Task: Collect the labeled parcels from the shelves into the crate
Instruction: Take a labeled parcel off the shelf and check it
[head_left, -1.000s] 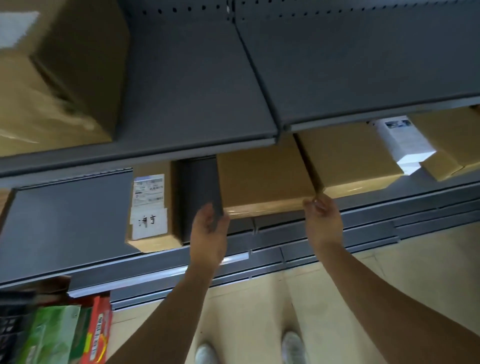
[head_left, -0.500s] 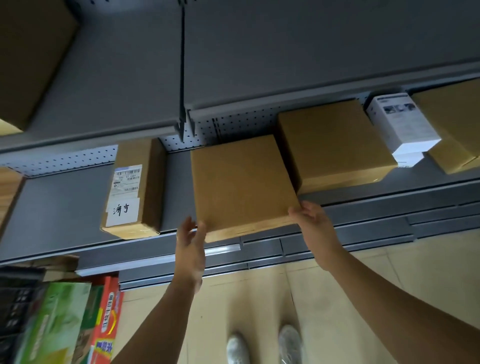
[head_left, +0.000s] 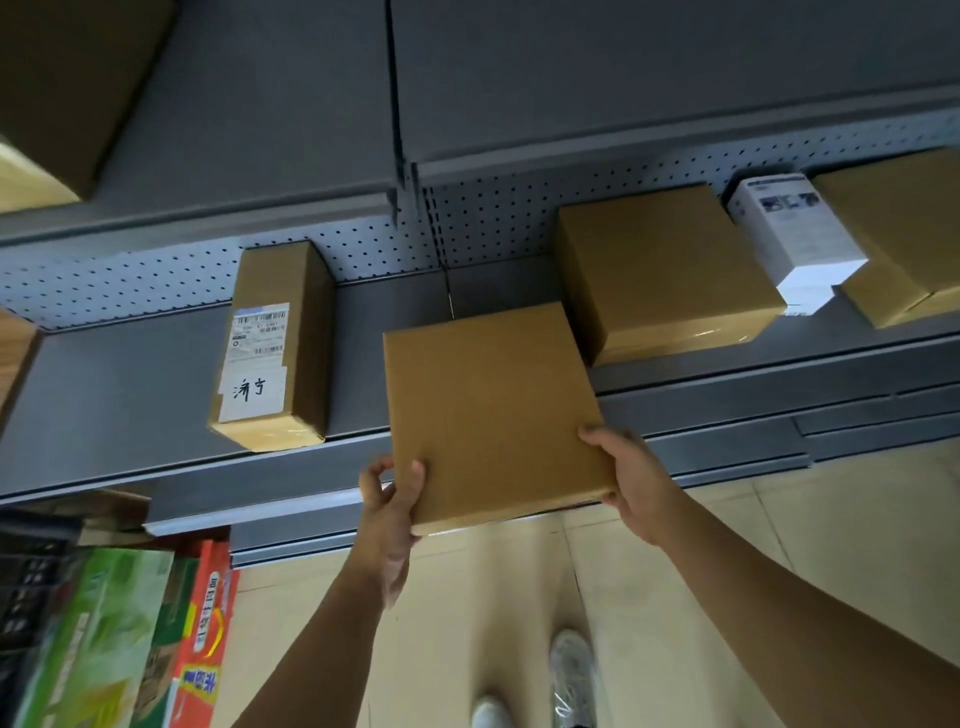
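Open shelf strip (head_left: 358, 358) between labeled parcel (head_left: 275, 353) and plain brown box (head_left: 665, 270), upper shelf (head_left: 623, 78) overhead.

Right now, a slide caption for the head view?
Left hand and right hand grip a flat box at the shelf edge, beside a labeled parcel.

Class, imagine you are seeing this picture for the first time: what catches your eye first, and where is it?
A flat brown box in the centre juts past the shelf edge, held at its near corners by a person's left grip and right grip. Left of it a labelled parcel stands on the shelf; a white box sits far right.
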